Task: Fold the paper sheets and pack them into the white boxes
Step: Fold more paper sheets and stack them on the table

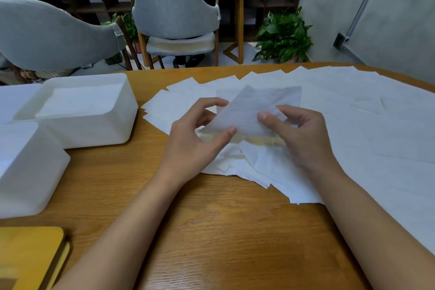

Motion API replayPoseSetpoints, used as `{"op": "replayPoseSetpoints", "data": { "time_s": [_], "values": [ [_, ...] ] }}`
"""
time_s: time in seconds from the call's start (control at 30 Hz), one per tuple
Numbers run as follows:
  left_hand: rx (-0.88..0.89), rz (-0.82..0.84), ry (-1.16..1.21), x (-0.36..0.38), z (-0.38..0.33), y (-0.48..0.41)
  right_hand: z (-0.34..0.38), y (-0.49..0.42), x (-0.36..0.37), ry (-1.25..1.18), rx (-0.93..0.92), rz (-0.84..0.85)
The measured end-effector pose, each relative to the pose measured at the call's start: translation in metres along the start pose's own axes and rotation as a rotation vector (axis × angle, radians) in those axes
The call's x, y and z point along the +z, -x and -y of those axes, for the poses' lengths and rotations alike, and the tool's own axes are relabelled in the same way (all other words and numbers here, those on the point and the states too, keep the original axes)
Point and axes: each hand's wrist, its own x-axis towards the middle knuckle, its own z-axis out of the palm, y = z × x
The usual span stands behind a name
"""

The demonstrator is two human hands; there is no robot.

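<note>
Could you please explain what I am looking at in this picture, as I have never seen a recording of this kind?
There is no machine here. A person wears one wide-angle camera on the head, so the single picture looks forward and down at their own two bare hands. The left hand and the right hand each pinch an edge of a thin white paper sheet, raised above the brown wooden table. Many loose white paper sheets lie spread over the table's middle and right. On the left stand a farther white plastic box and a nearer white plastic box. A flat yellow object lies at the near left corner.
</note>
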Motion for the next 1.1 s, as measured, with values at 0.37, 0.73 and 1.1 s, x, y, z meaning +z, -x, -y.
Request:
{"op": "replayPoseSetpoints", "data": {
  "time_s": [0.37, 0.73, 1.1],
  "values": [
    [-0.098, -0.008, 0.112, -0.014, -0.009, -0.006, 0.002, 0.005, 0.003, -0.024, 0.102, 0.203],
    [-0.16, 0.007, 0.113, -0.006, 0.0, -0.006, 0.0, 0.004, 0.006, 0.073, -0.09, 0.174],
    [-0.162, -0.072, 0.232, -0.004, 0.002, -0.005, -0.003, -0.001, -0.001, 0.176, -0.061, 0.17]
  ]
}}
